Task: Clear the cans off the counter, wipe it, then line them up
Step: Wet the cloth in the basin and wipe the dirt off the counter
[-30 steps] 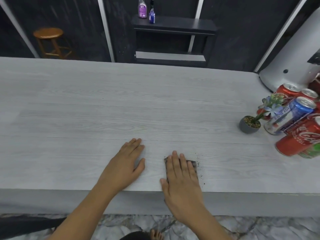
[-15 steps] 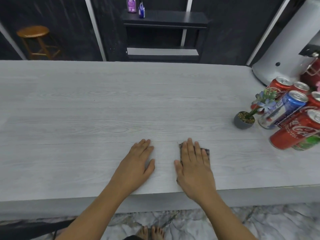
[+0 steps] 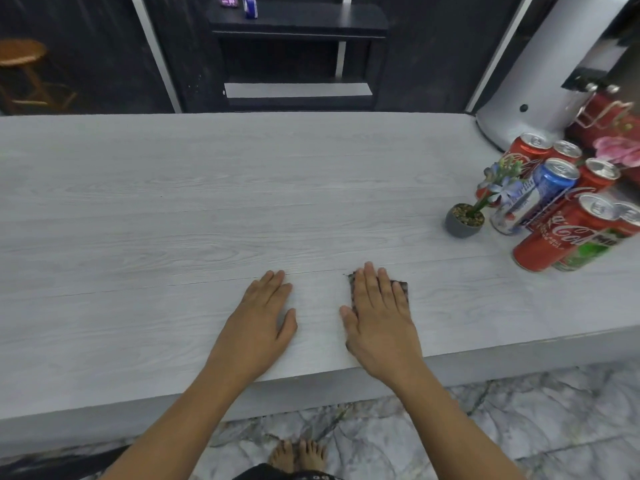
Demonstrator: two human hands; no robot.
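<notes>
My right hand (image 3: 379,320) lies flat, fingers straight, pressing a small dark cloth (image 3: 403,288) onto the light grey wood-grain counter (image 3: 207,209) near its front edge. Only the cloth's far corners show past the fingers. My left hand (image 3: 261,320) rests flat on the bare counter just to the left, holding nothing. Several cans stand clustered at the right end: red cola cans (image 3: 557,237), a blue and white can (image 3: 535,194) and a green can (image 3: 588,252) partly behind the nearest red one.
A small grey pot with a plant (image 3: 464,220) stands just left of the cans. A large white appliance (image 3: 540,71) and a red jar with pink flowers (image 3: 613,133) fill the back right corner. Beyond the counter are a dark shelf unit (image 3: 298,46) and a wooden stool (image 3: 20,64).
The right hand slid the cloth forward and a little right across the counter. The left hand stayed flat beside it. The camera shifted, bringing more of the cans into view.
</notes>
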